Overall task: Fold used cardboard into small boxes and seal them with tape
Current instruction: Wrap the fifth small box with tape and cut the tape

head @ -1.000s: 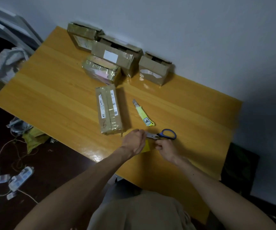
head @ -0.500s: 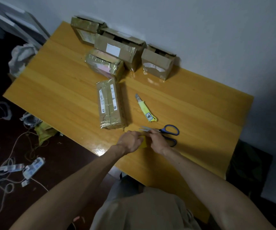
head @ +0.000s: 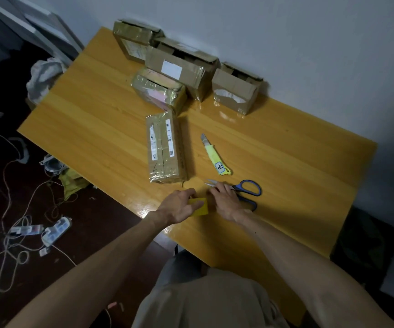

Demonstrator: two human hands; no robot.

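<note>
Broadly, the wooden table (head: 84, 110) abuts the wall (head: 286, 43), where four cardboard boxes (head: 179, 67) crowd its far edge and a taped box (head: 165, 147) lies mid-table, leaving wide bare wood on both sides. Near the front edge the left hand (head: 179, 207) pinches a yellow piece (head: 203, 209); the right hand (head: 224, 202) covers the scissors (head: 259, 190) at their pivot, its grasp indiscernible, with the utility knife (head: 215, 157) just beyond.

Wooden table (head: 84, 119) set against a grey wall (head: 309, 43). Floor, 8 o'clock: two power strips (head: 56, 230) amid tangled cables (head: 61, 253). Crumpled white bag (head: 42, 76), 10 o'clock.
</note>
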